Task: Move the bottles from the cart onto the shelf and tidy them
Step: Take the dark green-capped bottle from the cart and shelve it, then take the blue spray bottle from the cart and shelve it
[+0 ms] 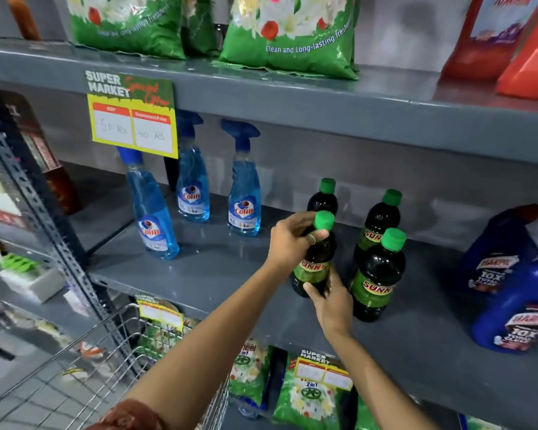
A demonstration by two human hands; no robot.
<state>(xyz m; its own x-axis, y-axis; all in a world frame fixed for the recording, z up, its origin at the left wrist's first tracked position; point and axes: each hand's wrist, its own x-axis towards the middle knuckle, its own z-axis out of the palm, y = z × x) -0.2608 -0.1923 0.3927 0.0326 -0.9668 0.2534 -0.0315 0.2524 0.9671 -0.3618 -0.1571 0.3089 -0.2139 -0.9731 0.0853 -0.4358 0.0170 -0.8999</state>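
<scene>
Several dark bottles with green caps and green "Sunny" labels stand on the grey middle shelf (230, 274). Both hands hold the front-left dark bottle (316, 262), which stands upright on the shelf. My left hand (292, 238) grips its neck just under the cap. My right hand (330, 301) wraps its base from the right. Another dark bottle (378, 280) stands close to its right, and two more (323, 197) (381, 217) stand behind. The wire cart (84, 367) is at the lower left, below the shelf edge.
Three blue spray bottles (244, 193) stand on the same shelf to the left. Two big blue jugs (516, 308) stand at the right. Green detergent bags (292, 35) fill the shelf above and more (308, 395) the one below. A price sign (132, 119) hangs from the upper shelf.
</scene>
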